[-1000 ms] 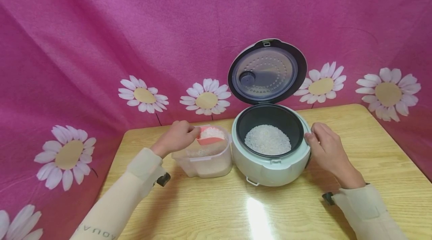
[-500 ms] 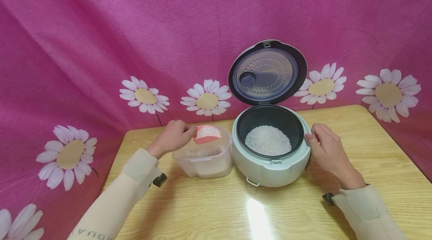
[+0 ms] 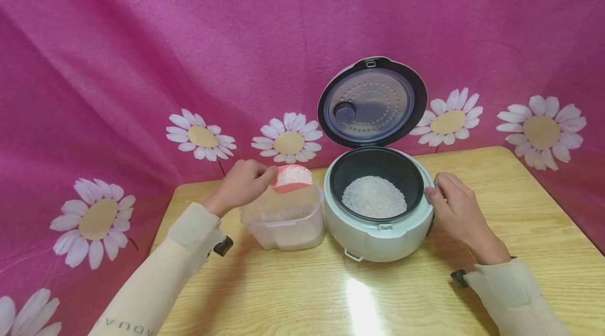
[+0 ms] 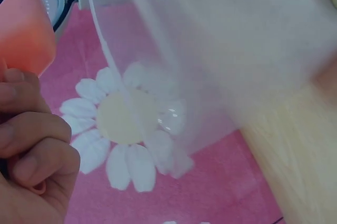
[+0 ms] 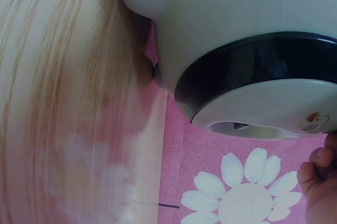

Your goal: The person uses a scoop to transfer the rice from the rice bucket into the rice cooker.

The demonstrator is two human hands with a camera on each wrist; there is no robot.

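My left hand grips the handle of a coral-pink scoop heaped with white rice. The scoop hangs over a translucent plastic bin that has more rice inside. In the left wrist view, curled fingers wrap the handle below the scoop's pink underside. Right of the bin stands a pale green rice cooker, its black pot part-filled with rice. My right hand holds the cooker's right side, thumb at the rim. Only some of its fingertips show in the right wrist view.
The cooker's lid stands raised behind the pot. Bin and cooker sit side by side towards the back of a wooden table. A pink cloth with daisies hangs close behind and at both sides.
My left hand has raised the rice-filled scoop a little, after a slight shift to the left, and it is now higher over the bin. The right hand keeps its place on the cooker.
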